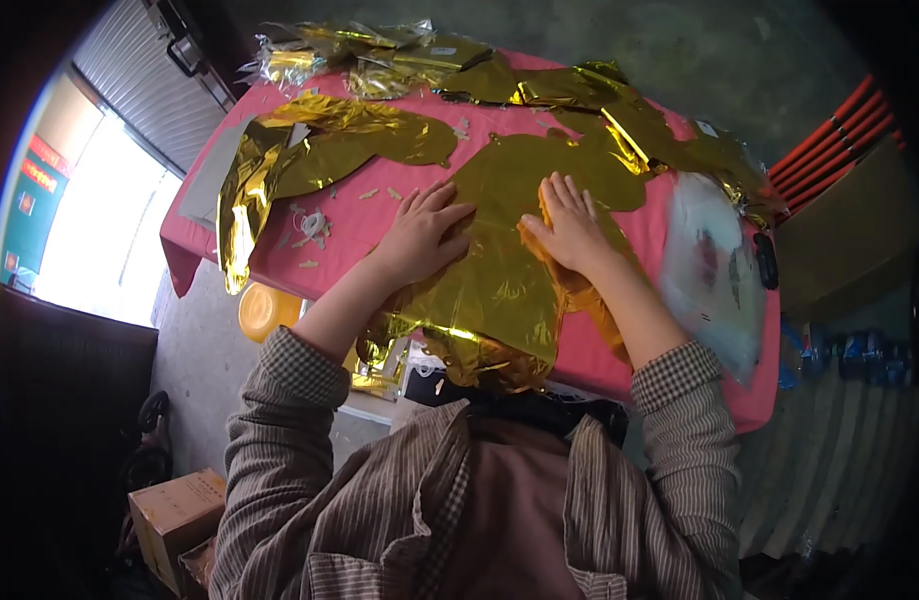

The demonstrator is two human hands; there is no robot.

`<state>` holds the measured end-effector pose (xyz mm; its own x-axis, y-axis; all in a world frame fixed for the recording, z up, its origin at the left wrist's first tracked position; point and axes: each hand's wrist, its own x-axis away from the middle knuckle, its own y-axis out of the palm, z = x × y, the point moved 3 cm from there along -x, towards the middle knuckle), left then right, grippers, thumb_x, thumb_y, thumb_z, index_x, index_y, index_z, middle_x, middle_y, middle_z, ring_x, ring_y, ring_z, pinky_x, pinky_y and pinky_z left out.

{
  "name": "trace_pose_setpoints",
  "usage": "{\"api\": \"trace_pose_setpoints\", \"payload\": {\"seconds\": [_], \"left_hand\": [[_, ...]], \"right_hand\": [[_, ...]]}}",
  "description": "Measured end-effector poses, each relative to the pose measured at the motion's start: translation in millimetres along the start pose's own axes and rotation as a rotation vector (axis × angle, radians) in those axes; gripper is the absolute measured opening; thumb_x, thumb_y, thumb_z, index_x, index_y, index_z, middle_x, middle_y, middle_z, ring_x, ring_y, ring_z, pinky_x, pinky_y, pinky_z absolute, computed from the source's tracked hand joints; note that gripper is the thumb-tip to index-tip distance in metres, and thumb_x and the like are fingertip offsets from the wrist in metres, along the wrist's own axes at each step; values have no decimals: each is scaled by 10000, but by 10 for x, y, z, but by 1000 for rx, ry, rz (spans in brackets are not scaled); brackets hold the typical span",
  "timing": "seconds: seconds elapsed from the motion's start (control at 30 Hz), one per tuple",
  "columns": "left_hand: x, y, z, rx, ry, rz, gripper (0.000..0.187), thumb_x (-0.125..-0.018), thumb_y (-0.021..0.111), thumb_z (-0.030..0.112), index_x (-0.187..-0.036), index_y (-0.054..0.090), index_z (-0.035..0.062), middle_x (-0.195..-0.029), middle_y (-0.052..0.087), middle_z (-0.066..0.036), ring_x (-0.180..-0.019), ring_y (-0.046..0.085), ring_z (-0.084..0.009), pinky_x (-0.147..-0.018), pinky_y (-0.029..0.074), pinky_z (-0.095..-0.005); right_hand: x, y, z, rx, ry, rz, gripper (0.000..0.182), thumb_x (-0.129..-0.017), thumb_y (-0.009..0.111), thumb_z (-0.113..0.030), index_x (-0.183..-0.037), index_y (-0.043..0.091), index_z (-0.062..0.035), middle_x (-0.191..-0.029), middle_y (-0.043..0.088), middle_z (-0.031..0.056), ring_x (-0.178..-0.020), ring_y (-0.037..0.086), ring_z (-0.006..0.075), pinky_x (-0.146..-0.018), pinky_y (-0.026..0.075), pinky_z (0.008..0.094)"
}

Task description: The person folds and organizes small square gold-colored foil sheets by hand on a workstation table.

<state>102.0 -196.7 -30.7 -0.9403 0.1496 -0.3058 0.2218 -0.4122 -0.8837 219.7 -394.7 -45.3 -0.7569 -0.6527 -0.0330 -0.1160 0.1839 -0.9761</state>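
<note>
A flat gold foil balloon [494,290] lies spread over the pink-covered table in front of me, its near edge crumpled and hanging over the table's edge. My left hand [426,233] rests on its left side, palm down, with the fingers stretched and apart. On the right side, my right hand [571,226] lies flat with straight fingers over an orange cloth [577,292]. That cloth shows beside the index finger and trails under the forearm towards the near edge. What the palms press on is hidden.
More gold foil pieces [379,140] lie on the pink tablecloth [354,215], with wrapped ones [409,60] at the far edge. White string [312,225] and small paper bits are at left. Clear plastic bags [714,270] and a black object [766,262] lie right. A cardboard box [174,515] stands on the floor.
</note>
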Motion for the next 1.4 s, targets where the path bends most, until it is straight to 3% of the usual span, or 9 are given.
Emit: {"api": "trace_pose_setpoints", "payload": {"seconds": [0.33, 0.63, 0.7, 0.8, 0.93, 1.2, 1.37, 1.4], "left_hand": [[120, -92, 5, 57, 59, -53, 390, -836, 582, 272, -1184, 553, 98, -1304, 441, -169, -1273, 337, -347, -1055, 255, -481], [256, -275, 134, 91, 89, -117, 352, -847, 572, 195, -1158, 552, 32, -1244, 504, -164, -1232, 400, -352, -1025, 331, -421], [262, -249, 189, 19, 196, -47, 294, -846, 549, 190, -1067, 581, -2, -1196, 533, -169, -1198, 436, -345, -1010, 347, -422], [249, -240, 217, -9, 268, -49, 290, -852, 527, 166, -1063, 570, -28, -1180, 539, -173, -1187, 451, -329, -1005, 358, -406], [223, -303, 262, 44, 247, -130, 323, -855, 540, 168, -1137, 551, 9, -1229, 511, -158, -1182, 455, -312, -990, 372, -390], [194, -307, 253, 73, 163, -78, 213, -803, 593, 191, -953, 615, 41, -989, 557, -109, -994, 517, -285, -869, 432, -373], [229, -320, 215, 145, 138, -95, 214, -826, 584, 164, -990, 612, 28, -1067, 543, -131, -1023, 516, -299, -882, 432, -373], [231, -326, 196, 183, 133, -89, 219, -823, 591, 159, -996, 611, 26, -1076, 541, -135, -1032, 513, -303, -888, 429, -375]], "right_hand": [[-27, 40, -52, 17, 71, 24, 725, -898, 398, -507, -1400, 235, -11, -1473, 194, 179, -1380, 133, 303, -1106, 103, 471], [-8, 63, -82, 7, 107, 52, 722, -896, 403, -496, -1390, 239, 5, -1470, 188, 186, -1376, 137, 311, -1113, 99, 467], [-7, 63, -82, 8, 105, 49, 722, -896, 404, -496, -1390, 241, 3, -1470, 190, 185, -1376, 138, 312, -1113, 99, 467], [4, 41, -65, 9, 98, 39, 720, -895, 405, -498, -1391, 243, -2, -1469, 193, 183, -1375, 140, 313, -1113, 100, 469], [3, 17, -38, 2, 77, 33, 719, -893, 405, -505, -1394, 245, -15, -1470, 194, 178, -1375, 138, 314, -1111, 100, 473], [-22, 28, -15, 45, 88, 39, 714, -894, 403, -510, -1400, 246, -30, -1469, 195, 183, -1374, 135, 325, -1105, 99, 486], [-16, 5, -180, 65, 48, 104, 681, -891, 442, -472, -1391, 275, -41, -1466, 208, 185, -1373, 145, 325, -1100, 100, 497], [-9, -46, -257, 26, -44, 173, 640, -887, 466, -442, -1374, 318, -55, -1461, 226, 178, -1367, 169, 322, -1098, 109, 500]]}}
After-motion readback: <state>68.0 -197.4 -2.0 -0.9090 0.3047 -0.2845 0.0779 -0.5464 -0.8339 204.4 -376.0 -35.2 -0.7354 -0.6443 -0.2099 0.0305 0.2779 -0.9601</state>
